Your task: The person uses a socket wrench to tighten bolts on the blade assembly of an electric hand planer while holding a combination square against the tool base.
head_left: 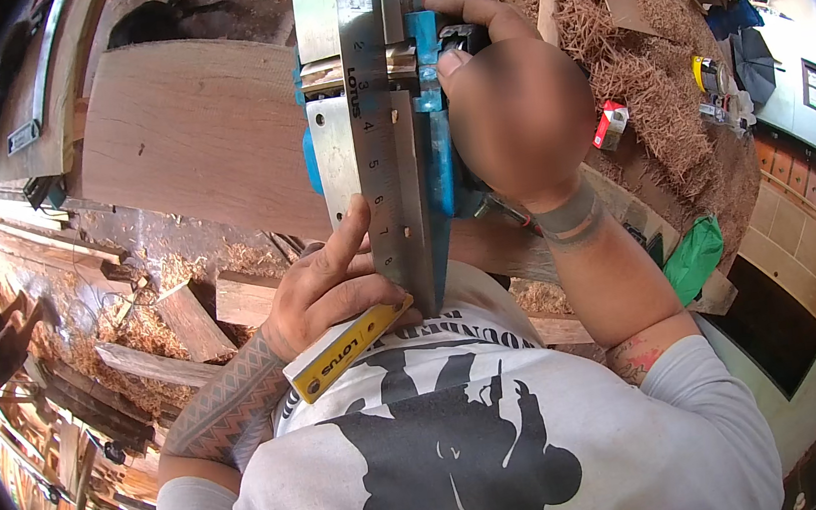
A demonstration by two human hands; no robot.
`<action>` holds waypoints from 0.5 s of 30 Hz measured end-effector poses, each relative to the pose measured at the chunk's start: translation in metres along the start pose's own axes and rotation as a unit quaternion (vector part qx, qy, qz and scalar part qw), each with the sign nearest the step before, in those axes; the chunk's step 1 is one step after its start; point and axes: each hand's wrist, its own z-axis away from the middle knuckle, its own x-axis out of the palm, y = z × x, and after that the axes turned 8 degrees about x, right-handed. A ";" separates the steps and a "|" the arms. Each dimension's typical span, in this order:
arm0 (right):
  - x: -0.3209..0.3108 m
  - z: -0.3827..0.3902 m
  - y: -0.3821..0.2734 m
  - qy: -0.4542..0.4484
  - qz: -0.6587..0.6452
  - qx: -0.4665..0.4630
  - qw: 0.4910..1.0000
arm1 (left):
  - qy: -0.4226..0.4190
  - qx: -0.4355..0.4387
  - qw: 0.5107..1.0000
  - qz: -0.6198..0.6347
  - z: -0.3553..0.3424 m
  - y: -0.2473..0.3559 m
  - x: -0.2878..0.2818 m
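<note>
A blue electric hand planer [334,153] is held in front of my chest with its metal sole facing up, the cutter slot running across it. Along the sole lies the steel blade of a try square [376,168] with a yellow handle. My left hand [316,291] is closed around the square where handle and blade meet, its index finger stretched along the blade's edge. My right hand [519,121] grips the planer's right side, thumb and index finger at a black knob [464,40]. A blurred patch hides most of that hand.
Behind the planer lies a wide wooden board [184,140]. Curled wood shavings [631,89] cover the ground on the right, near a red-and-white box [611,124] and a green bag [696,260]. Offcuts [194,323] lie at left.
</note>
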 end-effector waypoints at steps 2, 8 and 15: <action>0.001 0.000 -0.001 0.000 0.000 0.006 1.000 | 0.001 0.002 1.000 -0.001 0.000 0.000 0.000; 0.001 0.000 -0.001 0.002 0.001 -0.002 1.000 | 0.008 -0.002 1.000 0.011 0.004 -0.002 0.002; 0.000 0.001 -0.002 0.009 -0.003 -0.005 1.000 | 0.010 0.008 1.000 -0.019 0.001 -0.001 0.002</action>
